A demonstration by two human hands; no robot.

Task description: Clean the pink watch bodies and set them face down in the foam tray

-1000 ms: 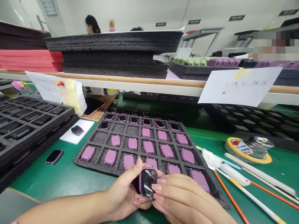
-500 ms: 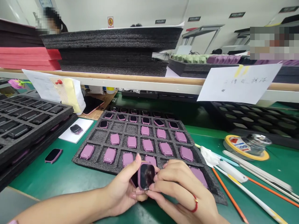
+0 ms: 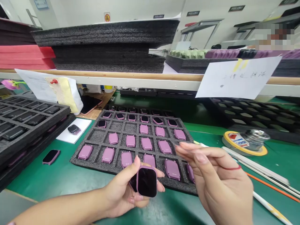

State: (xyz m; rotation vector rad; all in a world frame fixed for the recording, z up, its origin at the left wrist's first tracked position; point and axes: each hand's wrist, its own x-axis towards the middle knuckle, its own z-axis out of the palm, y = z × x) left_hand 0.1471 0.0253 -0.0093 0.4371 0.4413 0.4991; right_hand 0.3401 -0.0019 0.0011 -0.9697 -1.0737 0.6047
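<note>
R hand [image 3: 217,179] has pulled away from the watch [image 3: 147,182] since half a sec ago & is now off to the right, w/ a red ring [image 3: 231,168] showing. The watch is in L hand [image 3: 120,190], low in the mid. of the view, black screen facing us, purple edge round it. L thumb & fingers are clamped on it, w/ a 2nd watch [image 3: 132,183] tucked behind. R thumb is close to its fingers; can't tell if they pinch sth. thin.

Just past the hands is a gray foam tray [image 3: 97,137]: front slots have purple watch backs [image 3: 172,169], far ones have black screens. To the left, 1 more watch [image 3: 51,157] lies on the green table [image 3: 58,178], near a white pad [image 3: 82,132]. Over on the right: orange stick [image 3: 272,186], yellow tape roll [image 3: 260,152] & glass jar [image 3: 253,137]. Up top, a shelf [image 3: 122,79] w/ black foam stack [image 3: 105,56].
</note>
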